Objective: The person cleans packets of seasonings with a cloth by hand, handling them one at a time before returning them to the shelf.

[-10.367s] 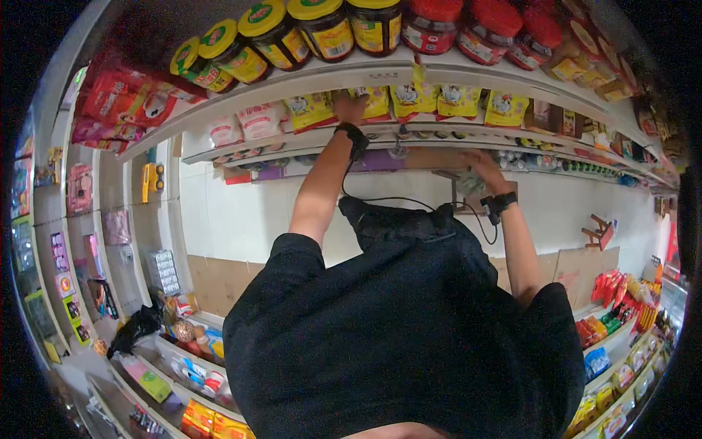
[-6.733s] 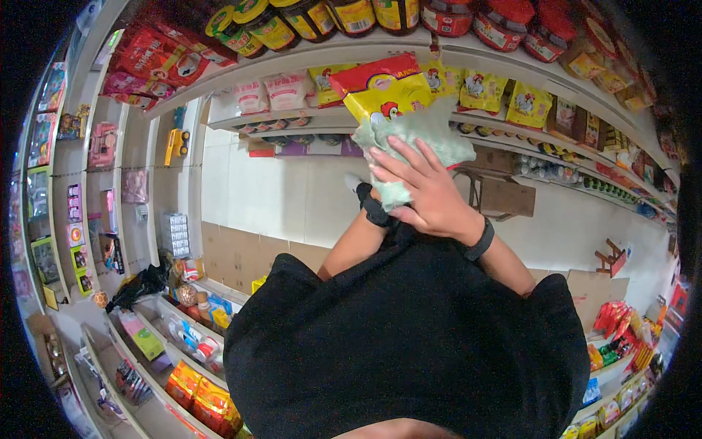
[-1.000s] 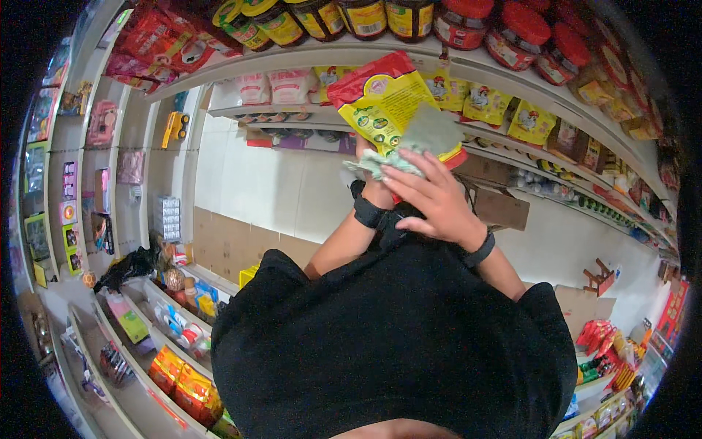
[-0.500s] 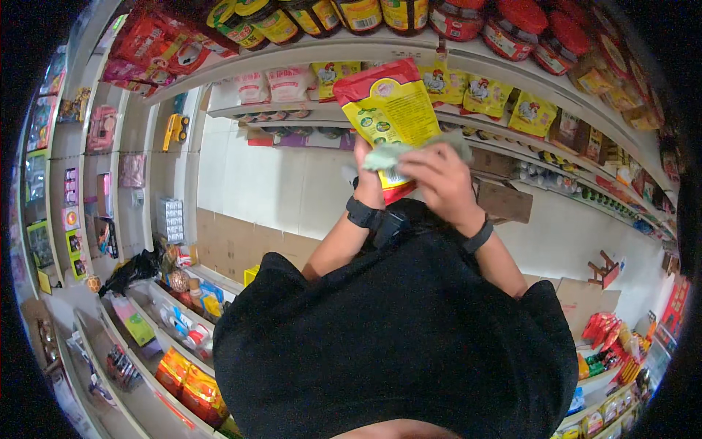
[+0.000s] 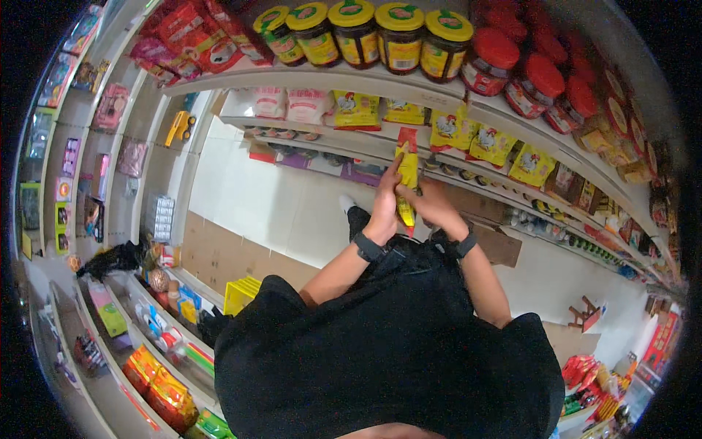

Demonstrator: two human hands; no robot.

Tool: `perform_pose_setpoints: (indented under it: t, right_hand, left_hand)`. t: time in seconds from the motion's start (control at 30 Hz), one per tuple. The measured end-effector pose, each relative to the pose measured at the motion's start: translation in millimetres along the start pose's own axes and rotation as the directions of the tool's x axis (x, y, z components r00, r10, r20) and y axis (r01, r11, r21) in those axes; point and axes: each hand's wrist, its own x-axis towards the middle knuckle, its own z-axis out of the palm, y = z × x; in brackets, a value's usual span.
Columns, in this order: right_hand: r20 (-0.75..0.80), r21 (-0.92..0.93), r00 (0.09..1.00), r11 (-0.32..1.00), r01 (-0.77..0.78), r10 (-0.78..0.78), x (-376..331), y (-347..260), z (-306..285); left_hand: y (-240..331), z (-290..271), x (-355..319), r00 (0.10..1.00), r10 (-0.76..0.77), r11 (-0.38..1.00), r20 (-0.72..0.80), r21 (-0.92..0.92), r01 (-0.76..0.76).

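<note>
A yellow seasoning pouch with red ends (image 5: pixel 407 174) is upright between my hands in front of the shelves, turned so its narrow side shows. My left hand (image 5: pixel 383 206) is closed round its left side, thumb along the near face. From the right, my right hand (image 5: pixel 436 207) presses against the pouch, its fingers partly hidden behind it. Whether a cloth is still in that hand cannot be seen. Just beyond stand similar yellow pouches (image 5: pixel 452 130) with a white bird figure, in a row on the middle shelf.
Above are dark jars with yellow lids (image 5: pixel 357 33) and red-lidded jars (image 5: pixel 488 62). Pink-and-white bags (image 5: pixel 307 106) stand left of the yellow pouches. A yellow crate (image 5: pixel 241 295) is on the floor at left, a small wooden stool (image 5: pixel 586 314) at right. Shelving (image 5: pixel 139 95) lines the left.
The pouch has turned from its broad printed back to edge-on and come lower. The pale green cloth seen in my right hand is out of sight. My view has shifted slightly.
</note>
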Motion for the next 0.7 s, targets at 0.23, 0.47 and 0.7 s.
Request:
perform_pose_setpoints:
  t: [0.23,0.47,0.7]
  right_hand:
    - [-0.038,0.136,0.998,0.99,-0.042,0.047,22,16,-9]
    - [-0.129,0.588,0.972,0.804,-0.084,0.196,73,27,-27]
    - [-0.314,0.371,0.949,0.922,0.11,0.013,191,79,-53]
  left_hand:
    - [-16,-43,19,1.0,0.004,0.97,-0.01,0.241,-0.001]
    - [7,-40,3,0.989,-0.068,0.979,-0.131,0.181,0.092]
    - [16,-72,-11,0.972,-0.198,0.966,-0.125,0.146,0.216]
